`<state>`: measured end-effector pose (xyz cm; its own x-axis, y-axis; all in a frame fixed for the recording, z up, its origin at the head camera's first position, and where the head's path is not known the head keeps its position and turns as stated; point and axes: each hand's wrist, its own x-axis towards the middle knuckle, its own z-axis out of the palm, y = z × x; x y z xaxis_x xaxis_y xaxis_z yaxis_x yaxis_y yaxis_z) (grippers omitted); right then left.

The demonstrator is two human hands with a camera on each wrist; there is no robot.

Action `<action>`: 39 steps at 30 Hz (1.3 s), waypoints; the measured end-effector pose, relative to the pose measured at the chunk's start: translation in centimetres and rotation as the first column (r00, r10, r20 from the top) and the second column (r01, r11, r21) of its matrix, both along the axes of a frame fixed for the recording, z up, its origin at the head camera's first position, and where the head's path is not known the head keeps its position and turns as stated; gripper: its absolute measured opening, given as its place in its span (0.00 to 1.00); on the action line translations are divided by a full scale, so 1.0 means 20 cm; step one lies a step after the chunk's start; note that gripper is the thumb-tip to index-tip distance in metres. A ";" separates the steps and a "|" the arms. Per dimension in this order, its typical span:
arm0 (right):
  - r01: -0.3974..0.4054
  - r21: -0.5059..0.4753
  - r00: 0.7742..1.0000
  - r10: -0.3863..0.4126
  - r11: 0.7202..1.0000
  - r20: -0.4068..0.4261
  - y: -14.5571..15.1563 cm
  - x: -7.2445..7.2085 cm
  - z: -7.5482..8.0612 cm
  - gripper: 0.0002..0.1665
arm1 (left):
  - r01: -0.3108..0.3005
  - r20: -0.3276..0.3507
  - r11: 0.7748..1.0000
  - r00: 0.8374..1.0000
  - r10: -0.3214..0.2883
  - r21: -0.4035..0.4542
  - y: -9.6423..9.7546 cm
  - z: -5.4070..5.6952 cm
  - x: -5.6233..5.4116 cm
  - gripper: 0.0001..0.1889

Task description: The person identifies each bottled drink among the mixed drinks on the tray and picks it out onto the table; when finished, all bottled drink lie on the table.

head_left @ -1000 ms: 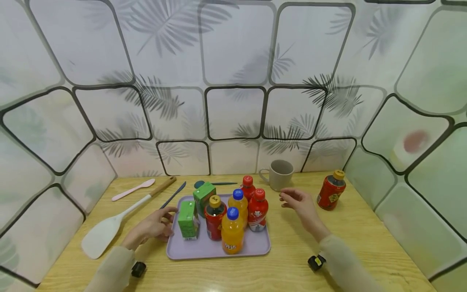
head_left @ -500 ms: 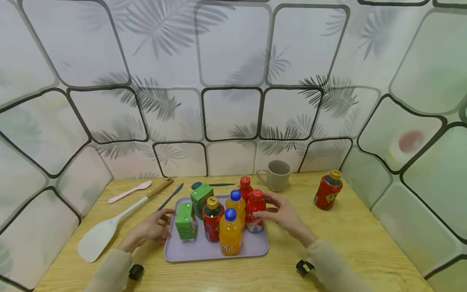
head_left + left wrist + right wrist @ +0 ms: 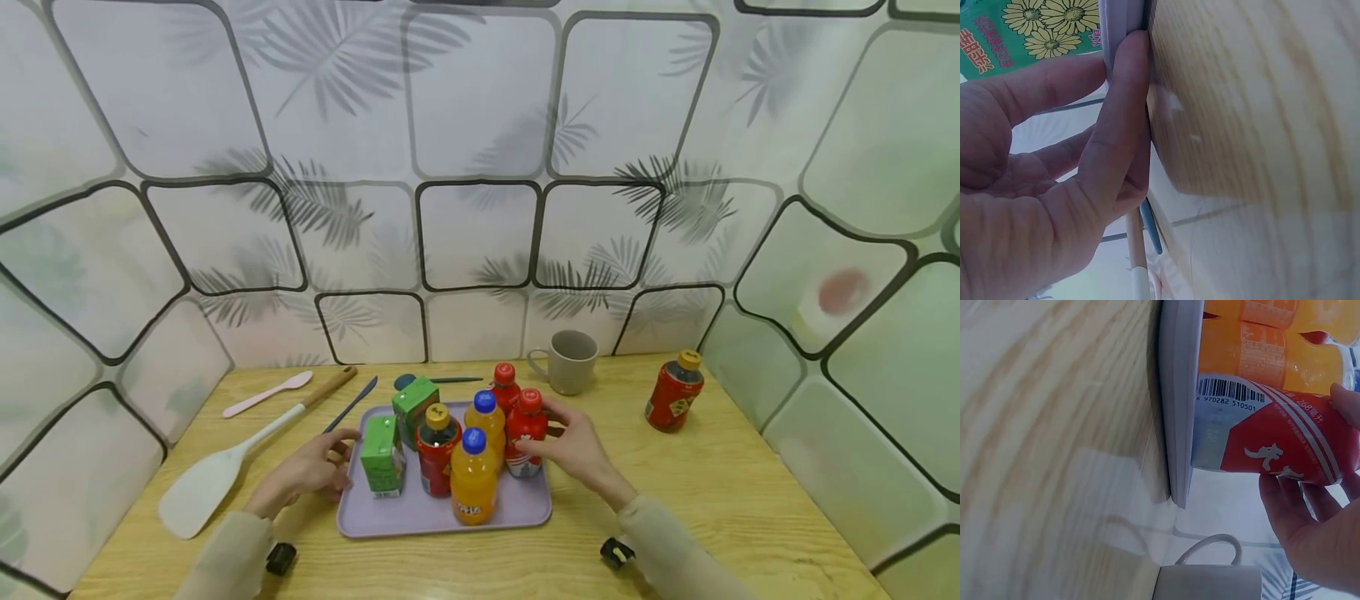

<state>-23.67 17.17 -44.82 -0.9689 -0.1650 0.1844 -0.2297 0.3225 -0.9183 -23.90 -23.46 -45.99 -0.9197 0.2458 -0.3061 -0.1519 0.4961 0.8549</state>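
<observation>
My right hand (image 3: 576, 446) holds the front red-capped bottle (image 3: 527, 429) at the right end of the lilac tray (image 3: 420, 518). In the right wrist view, the thumb is on one side of the bottle (image 3: 1272, 434) and the fingers on the other; its base is at the tray rim (image 3: 1180, 400). At the tray's left edge my left hand (image 3: 318, 467) pinches the rim (image 3: 1124, 25) between thumb and finger. On the tray stand two green drink cartons (image 3: 382, 458), a yellow-capped dark red bottle (image 3: 438, 454), two orange soda bottles (image 3: 474, 483) and another red-capped bottle (image 3: 505, 385).
A grey mug (image 3: 572, 363) stands behind the tray. Far right is another yellow-capped red bottle (image 3: 673, 393). On the left lie a white turner (image 3: 206, 492), a pink spoon (image 3: 266, 396) and a blue knife (image 3: 351, 405); a dark spoon (image 3: 442, 380) lies behind. Patterned walls enclose the table.
My right hand has moved left from beside the mug to the front red-capped bottle and closed around it. The left hand stays at the tray's edge.
</observation>
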 end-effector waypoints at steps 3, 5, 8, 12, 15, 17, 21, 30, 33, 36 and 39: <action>0.021 -0.011 1.000 -0.021 1.000 0.017 0.01 0.00 0.00 0.41 | 0.003 -0.004 1.000 1.000 -0.003 -0.007 0.00 0.00 0.00 0.40; 0.027 -0.017 0.999 -0.026 0.999 0.021 0.02 0.00 0.00 0.41 | 0.002 -0.005 1.000 1.000 -0.002 -0.008 0.00 0.00 0.00 0.40; 0.037 -0.023 0.999 -0.036 0.999 0.029 0.04 0.00 0.01 0.41 | 0.010 -0.008 1.000 1.000 -0.010 -0.009 0.00 -0.01 -0.01 0.40; 0.051 -0.021 0.998 -0.050 0.998 0.027 0.07 0.00 0.05 0.40 | 0.013 -0.005 1.000 1.000 -0.013 0.011 -0.01 -0.01 -0.01 0.40; 0.063 -0.014 0.998 -0.063 0.998 0.019 0.10 0.00 0.06 0.40 | 0.022 -0.005 0.999 1.000 -0.022 0.027 -0.02 -0.01 -0.01 0.39; 0.077 -0.013 0.997 -0.077 0.997 0.017 0.13 0.00 0.07 0.40 | 0.024 -0.007 0.999 1.000 -0.024 0.030 -0.02 -0.01 -0.01 0.39; 0.099 -0.011 0.995 -0.098 0.995 0.016 0.18 0.00 0.06 0.41 | 0.025 -0.009 0.999 1.000 -0.025 0.028 -0.02 0.00 0.00 0.38; 0.151 -0.005 0.987 -0.151 0.988 0.050 0.29 0.02 0.07 0.42 | 0.019 -0.006 1.000 1.000 -0.019 0.020 -0.01 -0.01 0.00 0.39; 0.171 0.000 0.984 -0.171 0.985 0.054 0.33 0.03 0.07 0.42 | 0.016 -0.003 1.000 1.000 -0.016 0.023 -0.01 -0.01 -0.01 0.39; 0.194 0.007 0.980 -0.194 0.981 0.046 0.37 0.04 0.07 0.41 | 0.016 -0.002 1.000 1.000 -0.016 0.026 -0.01 -0.01 0.00 0.39; 0.218 0.018 0.975 -0.218 0.976 0.043 0.41 0.05 0.07 0.42 | 0.015 -0.005 0.999 1.000 -0.015 0.030 -0.01 -0.01 -0.01 0.39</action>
<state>-22.74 25.31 -43.45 -0.9890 0.0492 0.1394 -0.1114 0.3721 -0.9215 -24.01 -23.68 -46.22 -0.9174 0.2684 -0.2937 -0.1403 0.4725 0.8701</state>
